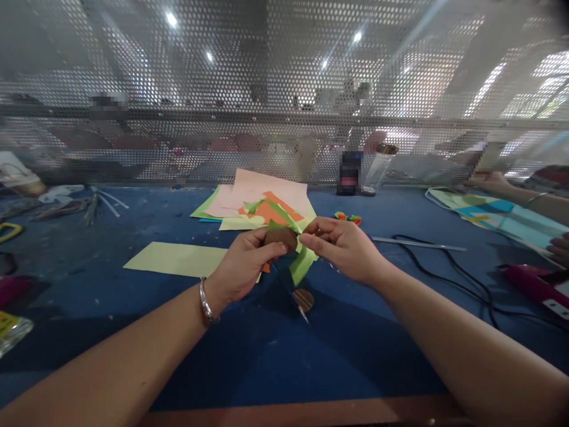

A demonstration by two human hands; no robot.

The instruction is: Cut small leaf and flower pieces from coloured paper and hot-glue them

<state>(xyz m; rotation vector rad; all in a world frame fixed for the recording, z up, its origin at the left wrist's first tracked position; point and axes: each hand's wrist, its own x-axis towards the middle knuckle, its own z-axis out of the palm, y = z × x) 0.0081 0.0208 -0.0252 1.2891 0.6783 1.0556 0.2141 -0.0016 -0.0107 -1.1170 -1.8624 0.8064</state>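
My left hand (249,261) is closed round a small brown cardboard piece (281,239), thumb on its near face. Green paper (277,225) shows at the top edge of that piece. Just to the right, my right hand (340,246) pinches a light green paper strip (302,265) between thumb and fingers, and the strip hangs down below. On the blue table under my hands lie a pen (300,307) and a round striped brown disc (305,300). A bit of orange paper (266,267) peeks out below my left fingers.
Pink sheets (249,187) with orange scraps (280,210) lie behind my hands. A pale green sheet (173,259) is at left. To the right are a glue stick (418,243), a magenta glue gun (533,287) with a black cord, and another person's hand (491,179). A jar (380,169) stands behind.
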